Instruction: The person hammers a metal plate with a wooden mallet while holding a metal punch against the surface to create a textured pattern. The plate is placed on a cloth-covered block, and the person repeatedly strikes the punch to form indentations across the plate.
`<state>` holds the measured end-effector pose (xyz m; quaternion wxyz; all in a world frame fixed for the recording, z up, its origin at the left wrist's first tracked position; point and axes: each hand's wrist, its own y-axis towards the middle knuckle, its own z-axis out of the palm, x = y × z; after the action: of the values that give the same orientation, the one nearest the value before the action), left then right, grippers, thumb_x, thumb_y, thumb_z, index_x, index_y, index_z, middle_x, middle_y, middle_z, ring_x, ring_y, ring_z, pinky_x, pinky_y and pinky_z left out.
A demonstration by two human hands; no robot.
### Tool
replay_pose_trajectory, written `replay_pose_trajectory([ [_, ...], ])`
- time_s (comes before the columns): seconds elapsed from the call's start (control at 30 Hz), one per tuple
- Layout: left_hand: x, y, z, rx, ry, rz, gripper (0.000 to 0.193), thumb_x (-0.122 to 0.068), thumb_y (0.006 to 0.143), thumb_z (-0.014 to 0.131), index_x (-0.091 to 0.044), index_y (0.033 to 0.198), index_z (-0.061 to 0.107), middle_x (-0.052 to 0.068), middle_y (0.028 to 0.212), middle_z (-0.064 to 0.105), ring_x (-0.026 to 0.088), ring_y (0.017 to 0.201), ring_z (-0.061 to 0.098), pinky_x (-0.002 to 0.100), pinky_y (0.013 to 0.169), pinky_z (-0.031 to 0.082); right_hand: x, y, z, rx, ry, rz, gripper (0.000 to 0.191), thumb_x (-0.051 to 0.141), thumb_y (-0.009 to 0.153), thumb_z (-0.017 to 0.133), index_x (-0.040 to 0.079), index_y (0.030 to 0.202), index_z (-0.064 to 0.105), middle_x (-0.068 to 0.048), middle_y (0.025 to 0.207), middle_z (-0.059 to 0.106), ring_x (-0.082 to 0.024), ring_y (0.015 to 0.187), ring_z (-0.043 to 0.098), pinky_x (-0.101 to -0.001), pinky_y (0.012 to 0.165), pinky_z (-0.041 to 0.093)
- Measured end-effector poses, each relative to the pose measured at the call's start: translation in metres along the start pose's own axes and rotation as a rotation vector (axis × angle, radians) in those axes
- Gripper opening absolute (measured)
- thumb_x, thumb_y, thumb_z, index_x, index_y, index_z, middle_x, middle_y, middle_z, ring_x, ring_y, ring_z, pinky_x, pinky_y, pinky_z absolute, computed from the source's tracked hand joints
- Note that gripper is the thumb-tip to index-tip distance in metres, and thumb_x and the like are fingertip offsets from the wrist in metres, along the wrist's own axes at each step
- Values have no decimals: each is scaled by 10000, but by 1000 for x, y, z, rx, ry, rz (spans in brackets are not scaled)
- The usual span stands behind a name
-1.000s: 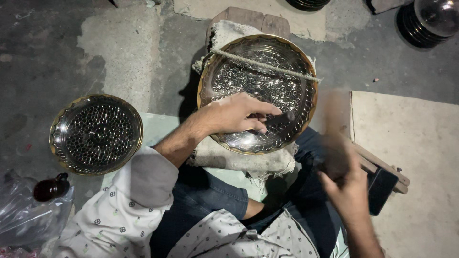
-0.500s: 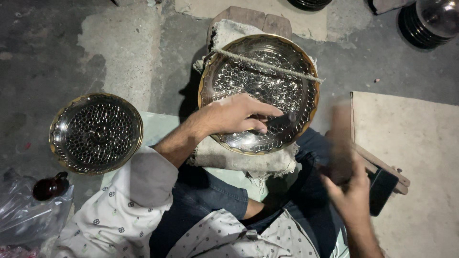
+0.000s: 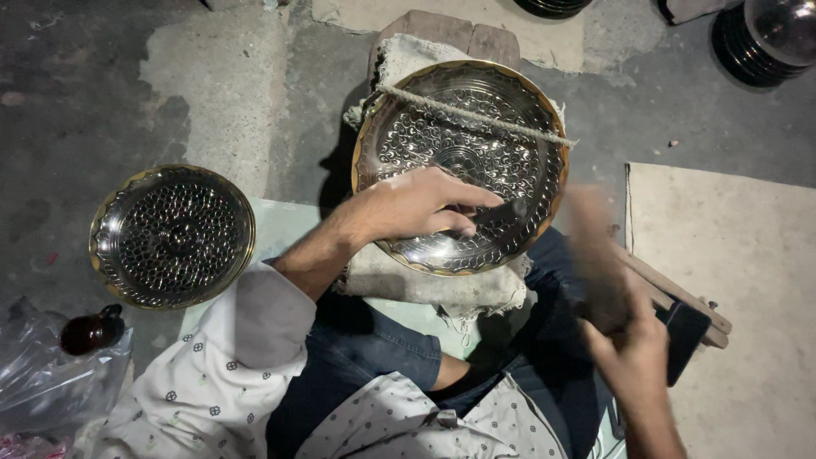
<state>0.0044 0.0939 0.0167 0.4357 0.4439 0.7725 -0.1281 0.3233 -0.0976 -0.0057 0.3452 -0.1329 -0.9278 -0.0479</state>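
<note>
One big embossed metal plate (image 3: 463, 161) sits tilted on a cloth-wrapped block (image 3: 425, 280) right in front of the person's knees, a cord (image 3: 476, 115) stretched across its upper half. Left hand (image 3: 408, 208) lies on the plate's lower rim, fingers curled around a dark, short tool (image 3: 501, 217) pressed to the patterned surface; most of that tool is hidden under the fingers, so its shape is hard to read. Right hand (image 3: 625, 336) is off to the side, closed on a handle, but what it grips is a smear of motion blur (image 3: 595, 246), so I can't make out the head. Just beside it, a dark flat object (image 3: 687, 336) lies on a wooden slat (image 3: 671, 293). Well to the left on the concrete rests a second, smaller patterned plate (image 3: 172, 236); a plastic bag (image 3: 51, 382) is cut off at the corner.
</note>
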Motion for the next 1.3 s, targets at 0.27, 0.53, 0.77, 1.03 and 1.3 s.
replay_pose_trajectory([
  [0.27, -4, 0, 1, 3, 24, -101, 512, -295, 883, 758, -200, 1371, 637, 95, 1184, 762, 262, 1052, 751, 394, 940, 558, 12, -3, -11, -31, 123, -103, 791, 80, 765, 801, 123, 1488, 481, -204, 1180, 681, -355, 1052, 692, -412, 913, 563],
  [0.53, 6, 8, 7, -64, -27, 7, 538, -281, 887, 781, -168, 1383, 608, 136, 1104, 773, 258, 996, 769, 387, 897, 597, 24, -13, -17, -20, -31, -66, 791, -49, 698, 764, 67, 1441, 519, -195, 1198, 725, -252, 1093, 729, -358, 872, 582],
  [0.77, 12, 15, 6, 36, -13, 28, 525, -271, 895, 768, -180, 1388, 614, 123, 1041, 787, 247, 964, 780, 385, 856, 605, 13, -18, 0, -119, 241, 9, 776, 8, 789, 796, 31, 1476, 437, -210, 1148, 694, -245, 1018, 719, -345, 813, 593],
  [1.03, 16, 18, 9, 3, 25, 94, 499, -309, 914, 758, -162, 1369, 614, 125, 1079, 778, 257, 984, 775, 398, 860, 601, 27, 4, -5, -88, -63, -284, 859, -15, 730, 799, 27, 1510, 442, -280, 1319, 656, -322, 1210, 660, -408, 976, 545],
  [1.3, 13, 18, 9, 18, 54, 20, 514, -332, 897, 750, -191, 1374, 620, 114, 1039, 781, 260, 965, 771, 410, 859, 593, 36, 6, 0, -5, -214, -63, 901, 18, 726, 822, 131, 1537, 446, -207, 1267, 699, -333, 1113, 704, -429, 928, 571],
])
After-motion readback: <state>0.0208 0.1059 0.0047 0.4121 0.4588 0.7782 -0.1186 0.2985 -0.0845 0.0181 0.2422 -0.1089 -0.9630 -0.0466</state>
